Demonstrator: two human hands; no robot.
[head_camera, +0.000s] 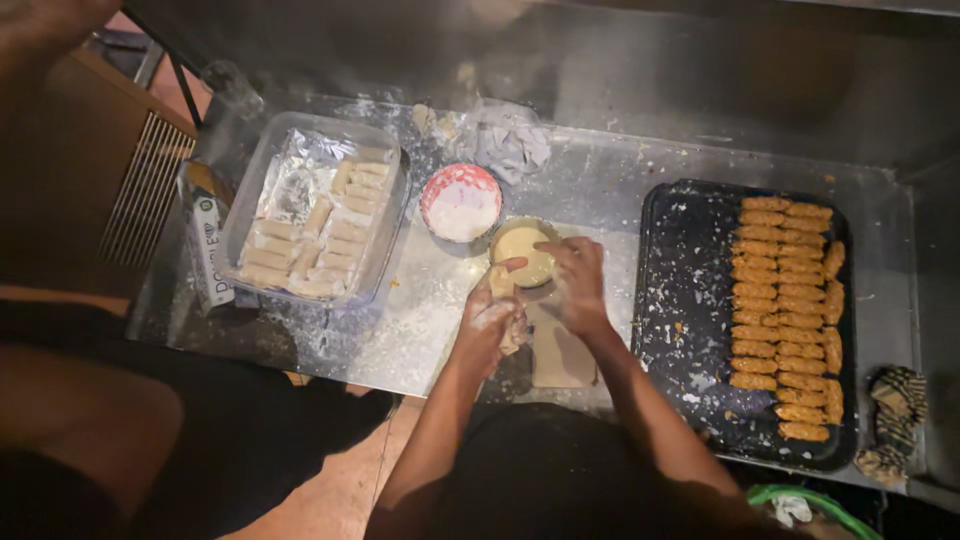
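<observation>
Steel surface (640, 170), dusted w/ flour, ran wall to wall under dim light, w/ a metal backsplash at the far edge. Left hand (490, 322) was closed around a pale, half-rolled wrap (503, 285) near the middle of the near edge; wrap stuck up out of the fist toward the paste bowl. Right hand (575, 280) sat just beside it on the right, fingers curled, fingertips (548, 247) touching the rim of the small bowl of yellowish paste (520, 245); couldn't tell if it pinched anything. Flat sheet of wrapper (560, 355) lay under both hands at the near edge.

Red-and-white bowl (461, 203) of white stuff sat touching the paste bowl, on its far-left side. Clear plastic tub (385, 215), foil-lined, held rows of pale finished rolls (330, 240) toward the left end. Dark tray (680, 300) at the right end carried orange filling sticks (790, 310) in two neat columns along its right half. Crumpled plastic (510, 140) lay near the far edge. Striped cloth (895, 410) sat at the near right corner.
</observation>
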